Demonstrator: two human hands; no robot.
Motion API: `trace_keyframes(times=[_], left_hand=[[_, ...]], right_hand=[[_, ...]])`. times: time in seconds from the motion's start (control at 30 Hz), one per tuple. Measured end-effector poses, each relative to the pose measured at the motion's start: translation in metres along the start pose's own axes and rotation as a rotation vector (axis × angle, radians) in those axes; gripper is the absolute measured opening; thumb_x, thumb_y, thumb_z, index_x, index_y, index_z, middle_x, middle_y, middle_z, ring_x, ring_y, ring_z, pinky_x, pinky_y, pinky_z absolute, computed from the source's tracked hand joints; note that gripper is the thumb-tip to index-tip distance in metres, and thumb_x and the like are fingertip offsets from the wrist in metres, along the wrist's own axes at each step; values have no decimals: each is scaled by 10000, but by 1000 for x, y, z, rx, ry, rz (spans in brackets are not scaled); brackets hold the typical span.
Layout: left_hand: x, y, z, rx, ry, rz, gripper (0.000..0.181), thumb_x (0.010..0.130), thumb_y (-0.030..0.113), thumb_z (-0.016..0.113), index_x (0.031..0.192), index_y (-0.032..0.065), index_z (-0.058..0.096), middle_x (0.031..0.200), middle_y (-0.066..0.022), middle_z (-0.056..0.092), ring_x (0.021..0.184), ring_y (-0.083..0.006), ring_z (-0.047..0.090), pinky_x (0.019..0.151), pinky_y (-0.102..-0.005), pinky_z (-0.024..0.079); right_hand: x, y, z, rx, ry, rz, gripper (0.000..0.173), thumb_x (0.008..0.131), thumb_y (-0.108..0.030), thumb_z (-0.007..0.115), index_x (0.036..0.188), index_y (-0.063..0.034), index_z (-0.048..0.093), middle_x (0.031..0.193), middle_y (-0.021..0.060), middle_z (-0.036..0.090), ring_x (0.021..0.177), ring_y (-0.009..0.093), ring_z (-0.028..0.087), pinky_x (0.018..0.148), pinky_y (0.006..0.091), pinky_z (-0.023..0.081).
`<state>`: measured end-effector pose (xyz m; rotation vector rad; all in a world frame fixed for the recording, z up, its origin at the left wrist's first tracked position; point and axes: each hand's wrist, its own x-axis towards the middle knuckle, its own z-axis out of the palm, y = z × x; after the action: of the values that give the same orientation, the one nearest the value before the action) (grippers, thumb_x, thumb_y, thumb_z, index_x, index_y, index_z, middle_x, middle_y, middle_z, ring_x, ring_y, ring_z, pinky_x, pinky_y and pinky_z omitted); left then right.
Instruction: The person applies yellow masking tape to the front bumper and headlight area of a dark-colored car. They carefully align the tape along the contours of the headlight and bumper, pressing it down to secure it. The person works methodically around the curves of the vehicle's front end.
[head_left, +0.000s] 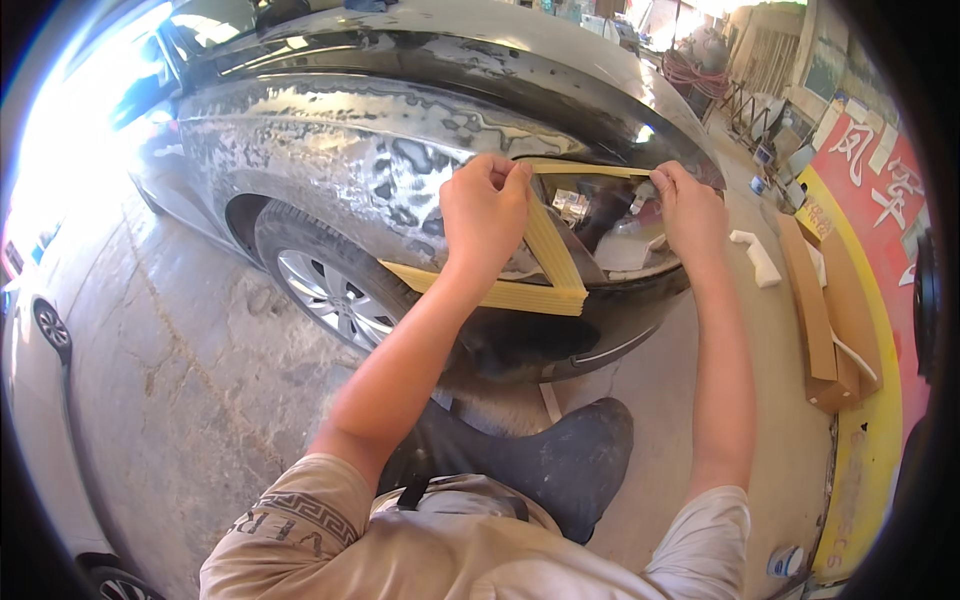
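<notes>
Between my two hands a narrow strip of yellow masking tape (589, 169) runs along the upper edge of a car's headlight (607, 217). My left hand (487, 202) pinches the strip's left end at the headlight's upper corner. At the other end, the fingertips of my right hand (686, 206) grip it near the bumper's front. Wider, layered bands of yellow tape (555, 244) slope down the headlight's rear side and meet a horizontal taped band (525, 298) along the top of the black bumper (540, 337). The fender (322, 135) above the wheel is patchy and sanded.
The front wheel (330, 270) is to the left, over a concrete floor. An opened cardboard box (814, 322) and white foam pieces (757, 259) lie at right, beside a red and yellow banner with writing (855, 300). A small tub (785, 561) stands lower right. Another car (45, 420) is far left.
</notes>
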<state>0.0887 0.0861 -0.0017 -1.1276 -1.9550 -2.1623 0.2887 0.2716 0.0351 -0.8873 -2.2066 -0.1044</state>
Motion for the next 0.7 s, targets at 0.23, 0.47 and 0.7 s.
trace_keyframes(times=[0.23,0.47,0.7], left_hand=[[-1,3,1,-61,53,-10,227,1014,139,748,896,-53,716,746,-87,758,629,-128,711,599,-273,578],[0,-6,7,-26,100,17,248,996,161,773,868,-42,706,736,-95,758,599,-133,704,584,-274,564],[3,-13,11,87,156,108,277,974,167,798,808,-18,677,642,-86,716,545,-110,663,535,-272,504]], right_hand=[[11,-13,-1,349,-185,231,373,1068,-434,635,1036,-71,716,818,157,735,792,364,722,738,458,535],[13,-2,6,419,-165,196,391,1051,-405,688,964,-23,687,711,94,660,568,209,660,600,346,501],[15,19,16,599,-179,187,414,1040,-408,718,926,-11,683,681,56,622,582,149,637,596,341,495]])
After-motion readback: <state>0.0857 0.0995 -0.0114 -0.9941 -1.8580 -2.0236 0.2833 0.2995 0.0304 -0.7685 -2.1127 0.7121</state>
